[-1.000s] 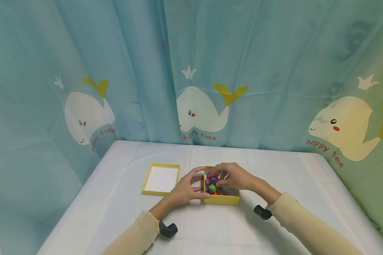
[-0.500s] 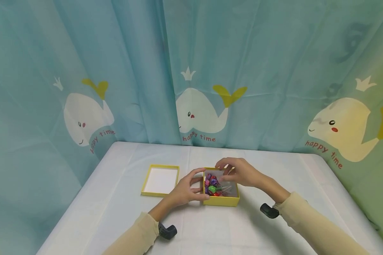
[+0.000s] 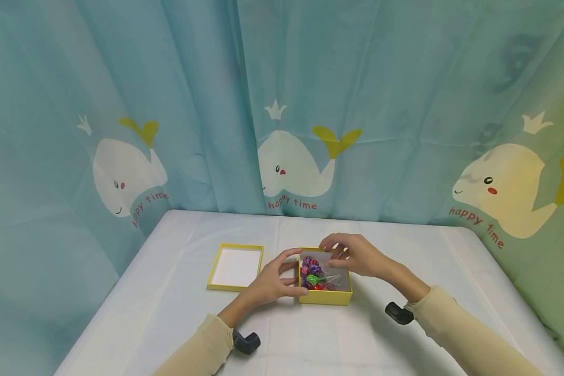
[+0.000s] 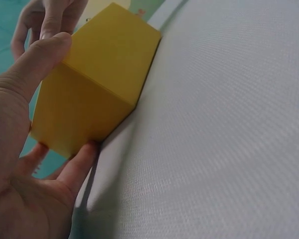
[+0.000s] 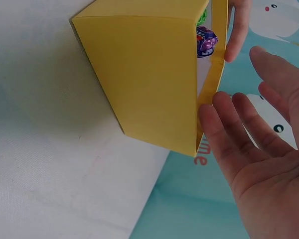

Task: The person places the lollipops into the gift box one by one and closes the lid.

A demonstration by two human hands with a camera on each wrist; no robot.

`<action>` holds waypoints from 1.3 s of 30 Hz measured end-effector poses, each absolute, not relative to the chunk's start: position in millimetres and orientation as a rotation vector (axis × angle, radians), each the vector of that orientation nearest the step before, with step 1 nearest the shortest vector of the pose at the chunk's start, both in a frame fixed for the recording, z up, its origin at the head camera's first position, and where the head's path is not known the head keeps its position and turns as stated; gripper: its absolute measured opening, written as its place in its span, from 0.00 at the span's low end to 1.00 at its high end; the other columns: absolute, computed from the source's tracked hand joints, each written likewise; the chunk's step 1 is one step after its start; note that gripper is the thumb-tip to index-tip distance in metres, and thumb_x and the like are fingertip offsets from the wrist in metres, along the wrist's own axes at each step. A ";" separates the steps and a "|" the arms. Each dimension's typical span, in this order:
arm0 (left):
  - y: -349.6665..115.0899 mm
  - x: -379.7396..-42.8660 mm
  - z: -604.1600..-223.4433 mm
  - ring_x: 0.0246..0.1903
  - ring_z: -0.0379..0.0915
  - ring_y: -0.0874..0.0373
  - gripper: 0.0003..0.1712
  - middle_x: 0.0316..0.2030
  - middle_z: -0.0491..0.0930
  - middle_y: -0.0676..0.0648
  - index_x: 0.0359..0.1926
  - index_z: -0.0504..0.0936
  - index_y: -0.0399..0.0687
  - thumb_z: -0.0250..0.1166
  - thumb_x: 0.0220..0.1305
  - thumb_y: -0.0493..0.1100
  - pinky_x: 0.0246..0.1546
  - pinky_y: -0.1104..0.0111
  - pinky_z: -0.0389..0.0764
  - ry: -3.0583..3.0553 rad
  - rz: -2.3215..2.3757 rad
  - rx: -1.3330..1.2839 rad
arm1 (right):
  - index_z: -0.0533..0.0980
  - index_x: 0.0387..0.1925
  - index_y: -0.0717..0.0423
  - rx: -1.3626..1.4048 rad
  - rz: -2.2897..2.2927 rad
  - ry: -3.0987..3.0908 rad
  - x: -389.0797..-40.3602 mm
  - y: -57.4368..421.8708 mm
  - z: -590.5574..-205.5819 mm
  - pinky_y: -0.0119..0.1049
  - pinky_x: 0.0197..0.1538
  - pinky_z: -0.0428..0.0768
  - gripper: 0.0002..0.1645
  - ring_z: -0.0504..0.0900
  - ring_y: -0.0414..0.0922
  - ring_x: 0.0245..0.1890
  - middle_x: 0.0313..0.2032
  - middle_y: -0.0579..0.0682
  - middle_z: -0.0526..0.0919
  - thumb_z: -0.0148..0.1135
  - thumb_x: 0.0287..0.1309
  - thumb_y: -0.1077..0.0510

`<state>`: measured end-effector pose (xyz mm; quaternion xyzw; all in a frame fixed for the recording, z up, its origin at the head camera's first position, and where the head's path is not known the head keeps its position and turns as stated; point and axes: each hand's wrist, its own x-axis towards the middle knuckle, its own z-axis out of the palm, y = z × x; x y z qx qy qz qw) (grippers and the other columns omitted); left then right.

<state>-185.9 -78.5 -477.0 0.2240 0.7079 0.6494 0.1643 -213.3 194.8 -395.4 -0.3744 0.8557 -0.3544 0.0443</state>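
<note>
A yellow box [image 3: 326,297] with its top off stands on the table. Wrapped lollipops [image 3: 314,269] in purple, green and red lie bunched at its left side, their white sticks [image 3: 331,279] pointing right. My left hand [image 3: 271,282] grips the box by its left end, thumb at the near corner and fingers on the far side, as the left wrist view shows. Over the right part of the box is my right hand [image 3: 359,256], fingers loosely bent with nothing between them. Its fingertips [image 5: 207,112] are right at the box rim in the right wrist view.
To the left of the box lies a yellow-edged lid [image 3: 218,267], white inside facing up. White cloth covers the table [image 3: 169,313]. A blue curtain [image 3: 207,104] with printed whales hangs behind it. Each wrist carries a black device [image 3: 398,313].
My right hand has lifted off the lollipops and moved right and back to the box's far rim, uncovering their sticks. The left hand keeps its hold on the box.
</note>
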 end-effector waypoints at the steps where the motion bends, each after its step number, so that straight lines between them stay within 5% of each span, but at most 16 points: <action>1: -78.3 -185.9 -476.9 0.74 0.59 0.43 0.52 0.78 0.54 0.41 0.77 0.62 0.58 0.80 0.56 0.38 0.61 0.62 0.80 2.014 1.852 0.641 | 0.80 0.54 0.61 -1.144 -1.080 2.618 -213.2 195.0 -395.5 0.34 0.42 0.88 0.22 0.85 0.41 0.39 0.48 0.58 0.86 0.75 0.58 0.64; 13: -79.8 -179.4 -472.8 0.76 0.54 0.40 0.54 0.80 0.47 0.42 0.79 0.57 0.58 0.79 0.59 0.42 0.68 0.60 0.73 2.006 1.809 0.647 | 0.81 0.53 0.61 -1.139 -1.110 2.622 -210.0 196.1 -399.7 0.35 0.41 0.88 0.21 0.84 0.41 0.38 0.47 0.58 0.86 0.75 0.59 0.63; 23: -84.8 -179.5 -464.1 0.76 0.52 0.39 0.52 0.80 0.48 0.46 0.80 0.52 0.48 0.74 0.65 0.48 0.71 0.56 0.70 1.994 1.861 0.708 | 0.80 0.53 0.60 -1.131 -1.134 2.631 -206.5 193.9 -400.5 0.34 0.41 0.88 0.21 0.85 0.41 0.37 0.45 0.58 0.85 0.74 0.59 0.65; 39: -140.9 -175.6 -431.9 0.75 0.55 0.38 0.48 0.78 0.53 0.46 0.77 0.58 0.54 0.74 0.63 0.38 0.69 0.56 0.72 2.162 1.933 0.677 | 0.77 0.60 0.54 -1.131 -1.191 2.579 -204.2 138.1 -400.0 0.34 0.45 0.88 0.25 0.86 0.40 0.38 0.45 0.53 0.86 0.72 0.64 0.56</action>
